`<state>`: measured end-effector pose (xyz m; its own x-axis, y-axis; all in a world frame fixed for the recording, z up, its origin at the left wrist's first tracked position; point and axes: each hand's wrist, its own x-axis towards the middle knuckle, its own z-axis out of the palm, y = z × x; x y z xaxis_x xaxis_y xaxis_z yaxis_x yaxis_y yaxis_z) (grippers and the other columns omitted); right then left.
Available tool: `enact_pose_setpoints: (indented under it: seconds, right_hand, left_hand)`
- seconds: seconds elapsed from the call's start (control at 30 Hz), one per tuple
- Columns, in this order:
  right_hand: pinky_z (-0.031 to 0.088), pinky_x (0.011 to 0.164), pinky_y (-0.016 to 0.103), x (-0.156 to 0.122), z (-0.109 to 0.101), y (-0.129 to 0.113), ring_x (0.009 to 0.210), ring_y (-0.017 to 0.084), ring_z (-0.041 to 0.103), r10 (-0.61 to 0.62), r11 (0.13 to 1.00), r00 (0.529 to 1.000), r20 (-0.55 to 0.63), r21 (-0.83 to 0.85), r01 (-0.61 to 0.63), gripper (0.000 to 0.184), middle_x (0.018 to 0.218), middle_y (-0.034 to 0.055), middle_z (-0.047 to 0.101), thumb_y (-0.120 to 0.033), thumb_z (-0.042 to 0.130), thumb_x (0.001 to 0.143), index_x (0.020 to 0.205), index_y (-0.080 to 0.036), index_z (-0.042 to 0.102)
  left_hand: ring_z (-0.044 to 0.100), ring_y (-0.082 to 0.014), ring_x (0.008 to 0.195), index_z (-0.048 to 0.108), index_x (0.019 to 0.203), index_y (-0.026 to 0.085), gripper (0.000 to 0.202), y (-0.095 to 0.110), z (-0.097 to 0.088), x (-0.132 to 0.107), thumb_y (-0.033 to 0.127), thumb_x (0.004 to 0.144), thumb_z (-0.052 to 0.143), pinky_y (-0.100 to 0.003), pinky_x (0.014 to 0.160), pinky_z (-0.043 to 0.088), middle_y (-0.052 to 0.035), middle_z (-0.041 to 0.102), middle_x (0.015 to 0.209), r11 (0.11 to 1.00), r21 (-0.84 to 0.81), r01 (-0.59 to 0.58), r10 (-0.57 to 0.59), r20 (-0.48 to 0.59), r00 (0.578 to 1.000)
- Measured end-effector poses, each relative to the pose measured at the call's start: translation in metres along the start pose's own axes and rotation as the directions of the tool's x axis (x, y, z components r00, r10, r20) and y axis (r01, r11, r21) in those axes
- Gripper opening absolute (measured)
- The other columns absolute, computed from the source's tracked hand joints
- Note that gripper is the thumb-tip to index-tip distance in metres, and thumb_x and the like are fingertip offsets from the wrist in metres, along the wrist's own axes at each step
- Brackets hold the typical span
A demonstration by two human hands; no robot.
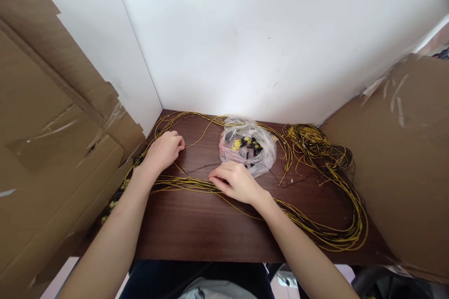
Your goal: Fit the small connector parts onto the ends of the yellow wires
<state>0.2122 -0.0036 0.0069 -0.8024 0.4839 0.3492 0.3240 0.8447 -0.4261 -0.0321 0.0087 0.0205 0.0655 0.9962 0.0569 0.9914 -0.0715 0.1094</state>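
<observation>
My left hand point(165, 150) is closed at the left of the brown table, its fingertips pinched on a thin yellow wire point(201, 138) that curves up toward the back. My right hand point(238, 180) is also closed, thumb against fingers, just above a bundle of yellow and black wires point(182, 184). What its fingertips pinch is too small to make out. A thin dark wire point(201, 167) runs close to that hand. Behind it lies a clear plastic bag point(268, 147), open, with small yellow and black connectors point(250, 145) inside.
A tangled coil of yellow and black wires point(310, 142) lies at the back right, looping toward the front. Cardboard walls point(63, 149) flank the table point(196, 233) on both sides, with a white panel point(266, 46) behind. Small yellow and black pieces point(115, 198) lie along the left edge.
</observation>
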Motion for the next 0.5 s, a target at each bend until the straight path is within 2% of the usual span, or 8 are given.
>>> enact_pose_setpoints:
  seconds: [0.23,0.37,0.5]
  right_hand:
    - [0.041,0.071,0.025,-0.0015,0.0004,0.0016,0.073,0.014,0.059,-0.002,1.0,1.0,-0.008,-0.009,0.002,0.018,0.08,0.0045,0.067,-0.024,0.046,0.091,0.088,-0.018,0.063]
    - [0.042,0.072,0.025,-0.0018,0.0003,0.0016,0.074,0.014,0.06,0.006,1.0,1.0,0.001,-0.007,-0.006,0.019,0.081,0.0048,0.067,-0.025,0.046,0.091,0.089,-0.018,0.063]
    - [0.042,0.073,0.025,-0.002,-0.0001,0.0023,0.076,0.014,0.06,0.016,1.0,1.0,0.006,-0.007,-0.016,0.019,0.08,0.0053,0.067,-0.025,0.046,0.091,0.089,-0.017,0.064]
  left_hand:
    - [0.054,-0.0245,0.09,0.06,0.078,0.019,0.021,0.0031,0.0019,-0.0011,0.022,0.084,0.039,-0.035,0.074,0.044,-0.0088,0.059,0.089,1.0,0.022,0.0,0.0,-0.028,1.0]
    - [0.056,-0.0237,0.09,0.062,0.081,0.02,0.021,0.0036,0.0021,-0.0004,0.02,0.082,0.042,-0.035,0.076,0.045,-0.0073,0.061,0.09,0.998,-0.054,-0.014,0.012,-0.054,0.998]
    - [0.057,-0.0212,0.093,0.065,0.087,0.02,0.026,0.0025,0.0036,0.0014,0.017,0.081,0.04,-0.033,0.081,0.045,-0.0059,0.061,0.096,0.982,-0.161,-0.098,0.089,-0.064,0.994]
